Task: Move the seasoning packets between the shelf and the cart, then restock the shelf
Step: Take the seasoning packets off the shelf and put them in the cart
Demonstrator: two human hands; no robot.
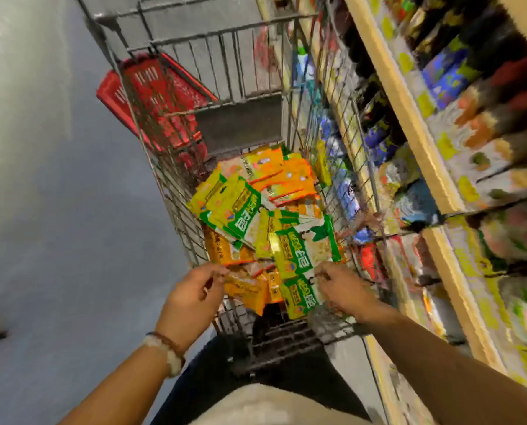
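A wire shopping cart [176,210] stands in front of me, holding a heap of seasoning packets [265,207] in yellow-green and orange. My left hand [194,299] reaches into the near end of the cart and pinches orange packets [247,286] at their edge. My right hand [342,289] grips the edge of green-and-yellow packets [299,289] beside them. The shelf [409,118] runs along the right side, close against the cart.
A red plastic basket [152,96] leans outside the cart's left wall. The shelf tiers on the right are packed with colourful packaged goods [458,72]. Grey floor [57,210] lies open to the left. The picture is blurred.
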